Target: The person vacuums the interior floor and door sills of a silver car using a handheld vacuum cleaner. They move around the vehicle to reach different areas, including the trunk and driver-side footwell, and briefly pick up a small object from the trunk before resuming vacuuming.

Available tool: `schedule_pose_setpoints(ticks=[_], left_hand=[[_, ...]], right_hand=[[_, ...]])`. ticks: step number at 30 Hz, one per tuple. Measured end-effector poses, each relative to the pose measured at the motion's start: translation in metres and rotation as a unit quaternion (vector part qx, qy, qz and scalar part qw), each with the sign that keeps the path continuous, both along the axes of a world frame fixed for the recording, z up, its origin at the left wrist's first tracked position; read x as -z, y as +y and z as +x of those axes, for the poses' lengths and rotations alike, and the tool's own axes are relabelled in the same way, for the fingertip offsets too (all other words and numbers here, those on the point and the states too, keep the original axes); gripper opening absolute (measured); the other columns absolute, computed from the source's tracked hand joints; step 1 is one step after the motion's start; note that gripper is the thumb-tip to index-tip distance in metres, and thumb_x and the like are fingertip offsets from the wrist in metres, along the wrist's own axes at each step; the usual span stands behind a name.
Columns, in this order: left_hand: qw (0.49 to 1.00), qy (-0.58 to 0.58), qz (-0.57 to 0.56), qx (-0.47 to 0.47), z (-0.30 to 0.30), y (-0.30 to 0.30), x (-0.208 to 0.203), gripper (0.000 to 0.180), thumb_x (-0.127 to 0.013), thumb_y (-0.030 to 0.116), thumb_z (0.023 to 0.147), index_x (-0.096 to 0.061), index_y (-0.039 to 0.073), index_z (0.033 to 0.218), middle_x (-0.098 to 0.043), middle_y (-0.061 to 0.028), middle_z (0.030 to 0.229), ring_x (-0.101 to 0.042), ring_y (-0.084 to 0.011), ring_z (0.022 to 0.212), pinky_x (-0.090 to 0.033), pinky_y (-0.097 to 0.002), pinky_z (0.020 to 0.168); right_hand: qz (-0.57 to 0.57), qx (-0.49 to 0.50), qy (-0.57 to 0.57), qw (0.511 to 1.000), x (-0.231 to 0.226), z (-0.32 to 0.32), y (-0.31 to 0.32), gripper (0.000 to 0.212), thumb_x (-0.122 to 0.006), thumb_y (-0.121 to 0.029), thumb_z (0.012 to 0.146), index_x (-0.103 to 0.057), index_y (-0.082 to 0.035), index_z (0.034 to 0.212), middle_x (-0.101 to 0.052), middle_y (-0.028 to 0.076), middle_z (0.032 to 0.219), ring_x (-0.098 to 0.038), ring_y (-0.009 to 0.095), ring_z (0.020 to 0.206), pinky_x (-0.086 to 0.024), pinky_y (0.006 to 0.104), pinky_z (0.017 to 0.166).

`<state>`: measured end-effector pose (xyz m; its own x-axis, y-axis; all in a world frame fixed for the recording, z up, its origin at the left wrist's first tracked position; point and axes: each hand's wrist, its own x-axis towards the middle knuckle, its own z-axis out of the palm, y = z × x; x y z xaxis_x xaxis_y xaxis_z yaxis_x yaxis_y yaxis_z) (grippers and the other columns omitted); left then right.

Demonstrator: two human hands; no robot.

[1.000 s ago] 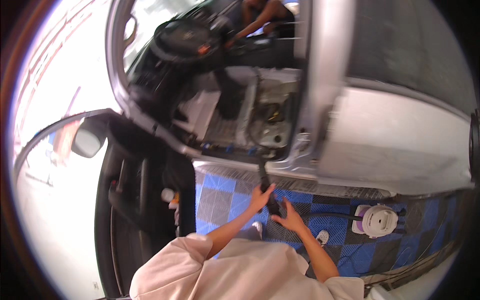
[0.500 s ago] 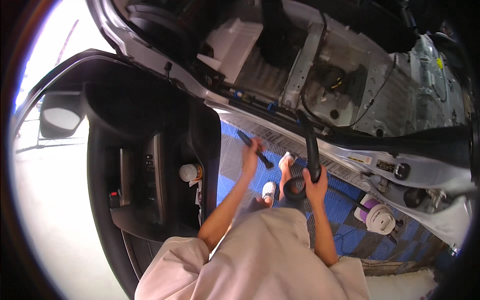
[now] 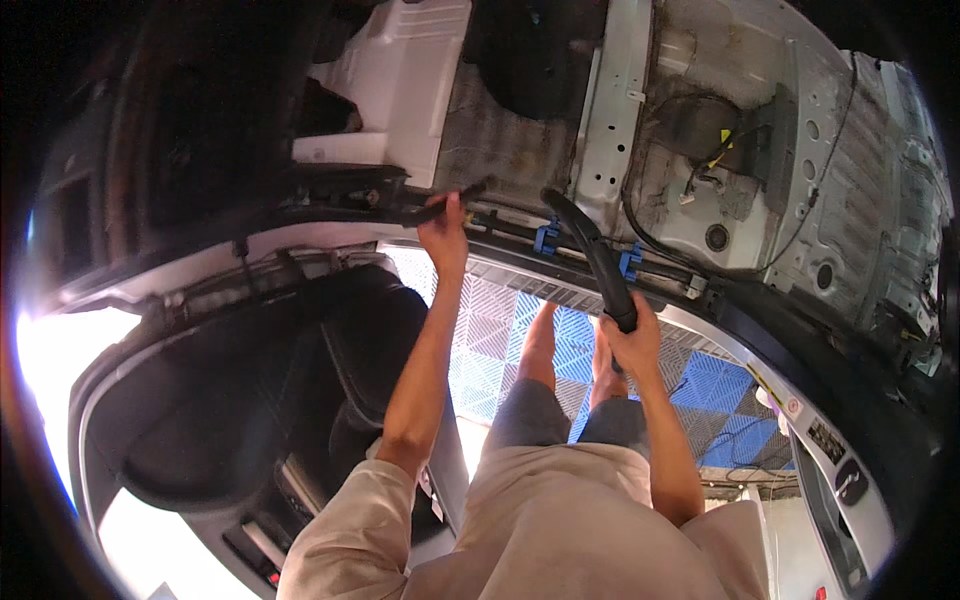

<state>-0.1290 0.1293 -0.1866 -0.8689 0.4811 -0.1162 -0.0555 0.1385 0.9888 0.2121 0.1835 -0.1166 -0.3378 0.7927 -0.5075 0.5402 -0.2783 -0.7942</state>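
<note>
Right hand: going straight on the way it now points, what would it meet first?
Apart from the tube it holds, likely the nearer blue clip, though depth is unclear.

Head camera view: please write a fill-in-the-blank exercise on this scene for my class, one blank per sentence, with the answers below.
1. The right hand holds a curved tube whose colour is ____.
2. The two clips near the tube are coloured ____.
3. The car door stands wide ____.
4. The left hand is nearer that door than the ____ hand.

Missing words: black; blue; open; right.
</note>
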Motion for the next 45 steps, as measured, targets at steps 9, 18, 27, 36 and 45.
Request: schedule_pose_setpoints(ticks=[9, 18, 27, 36, 45], left_hand=[[0.977, 0.083, -0.097, 0.168, -0.049, 0.073, 0.046, 0.018, -0.07, 0.015, 0.1, -0.073, -0.001, 0.106, -0.076, -0.0076, 0.1, -0.063, -0.0113, 0.081, -0.051, -0.0263, 0.077], [0.983, 0.018, -0.081, 0.165, -0.072, 0.051, 0.054, 0.022, -0.069, 0.014, 0.1, -0.066, -0.007, 0.105, -0.074, -0.0175, 0.109, -0.071, -0.0195, 0.103, -0.061, -0.0355, 0.092], [0.997, -0.05, -0.017, 0.063, -0.074, 0.023, 0.062, 0.028, -0.064, 0.018, 0.103, -0.061, -0.007, 0.115, -0.07, -0.0216, 0.118, -0.07, -0.0265, 0.108, -0.062, -0.041, 0.096], [0.996, -0.092, 0.02, 0.0, -0.067, 0.019, 0.074, 0.041, -0.068, 0.026, 0.101, -0.06, -0.011, 0.116, -0.066, -0.0235, 0.124, -0.071, -0.0291, 0.107, -0.061, -0.0428, 0.099], [0.994, -0.102, 0.022, -0.018, -0.056, 0.016, 0.075, 0.033, -0.066, 0.022, 0.103, -0.061, -0.008, 0.116, -0.068, -0.02, 0.12, -0.071, -0.0259, 0.106, -0.062, -0.0407, 0.097]], right_hand=[[-0.032, 0.078, -0.019, 0.996, 0.071, -0.087, -0.005, 0.035, -0.081, -0.032, 0.087, -0.066, -0.004, 0.103, -0.062, 0.007, 0.072, -0.059, 0.016, 0.065, -0.047, 0.033, 0.059], [0.0, 0.023, -0.08, 0.997, 0.071, -0.087, -0.001, 0.042, -0.08, -0.035, 0.085, -0.067, -0.004, 0.11, -0.071, 0.016, 0.081, -0.071, 0.031, 0.073, -0.055, 0.0381, 0.066], [0.051, -0.007, -0.06, 0.997, 0.072, -0.09, -0.006, 0.039, -0.079, -0.031, 0.082, -0.066, -0.004, 0.108, -0.07, 0.017, 0.08, -0.072, 0.037, 0.072, -0.056, 0.0407, 0.064], [0.17, -0.086, -0.029, 0.981, 0.083, -0.099, -0.013, 0.035, -0.08, -0.025, 0.08, -0.066, -0.004, 0.103, -0.064, 0.016, 0.074, -0.069, 0.036, 0.065, -0.053, 0.0406, 0.058], [0.202, -0.051, -0.057, 0.976, 0.085, -0.127, -0.022, 0.044, -0.079, -0.025, 0.081, -0.063, 0.001, 0.112, -0.067, 0.022, 0.089, -0.07, 0.044, 0.074, -0.057, 0.0461, 0.062]])
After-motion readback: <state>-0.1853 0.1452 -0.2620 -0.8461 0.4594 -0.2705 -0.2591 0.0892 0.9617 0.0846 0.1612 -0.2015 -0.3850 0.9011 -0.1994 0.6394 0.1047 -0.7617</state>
